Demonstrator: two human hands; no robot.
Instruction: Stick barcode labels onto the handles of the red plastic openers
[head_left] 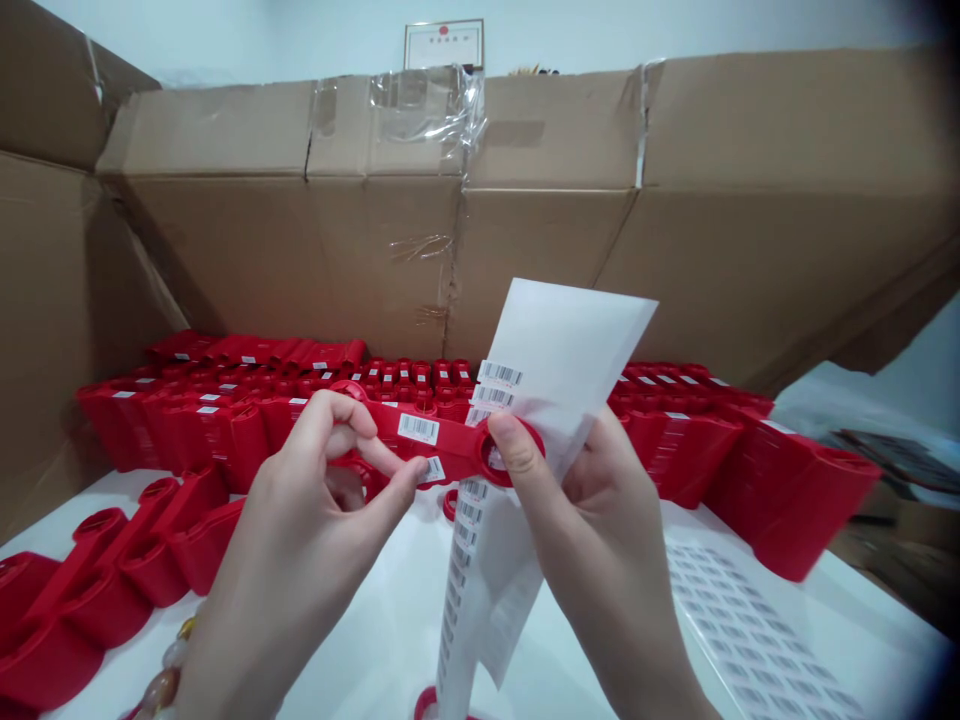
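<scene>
two bare hands held a long flat red plastic bar (427,437) with a round ring at one end, raised above a white counter (390,640). the left hand (300,530) pinched the bar near its middle, its fingers (352,425) curled over the top edge and its thumb pressed on a small white barcode label (433,469). the right hand (607,540) gripped the ring end, its thumb pressed on the red ring and its other fingers curled behind a long white paper strip of barcode stickers (480,560), which rose above the hand and hung down toward the counter. a beaded bracelet (166,665) circled the left wrist. behind the hands, rows of matching red plastic pieces (202,420) stood packed in a large brown cardboard box (375,250), and more red pieces (97,570) lay on the counter at left. a printed sheet of small barcode labels (757,630) lay at right.
</scene>
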